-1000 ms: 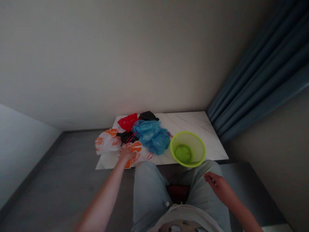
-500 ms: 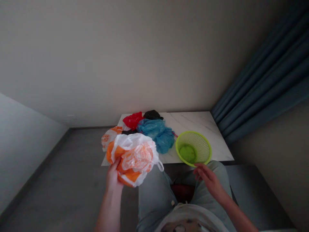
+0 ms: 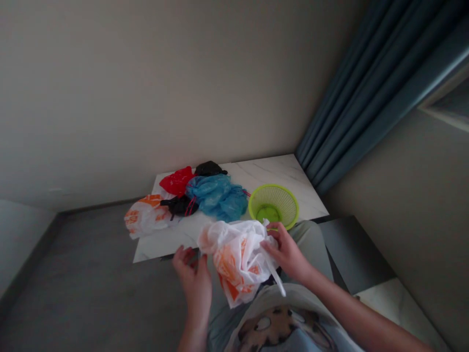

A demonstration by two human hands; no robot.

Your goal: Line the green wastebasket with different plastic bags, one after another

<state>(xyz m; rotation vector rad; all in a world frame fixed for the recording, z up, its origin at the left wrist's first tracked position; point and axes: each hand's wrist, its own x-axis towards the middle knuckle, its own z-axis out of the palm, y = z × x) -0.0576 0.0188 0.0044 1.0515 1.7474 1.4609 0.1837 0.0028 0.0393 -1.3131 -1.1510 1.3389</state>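
A crumpled white and orange plastic bag hangs in front of me above my lap. My right hand is closed on its right side, and a thin white handle strip dangles below those fingers. Just off the bag's left edge is my left hand, its fingers bent and apart with nothing visible in them. Whether the left thumb touches the plastic I cannot tell. Beyond the right hand a lime-green plastic basket stands upright near the table's front edge, with no contents visible.
On the white marble-patterned table lie a blue bag, a red bag, black bags and another white and orange bag overhanging the left edge. A blue curtain hangs at the right.
The white and orange bag has moved right, from my left hand into my right hand. My left hand has let go of it. The view has turned somewhat to the right.
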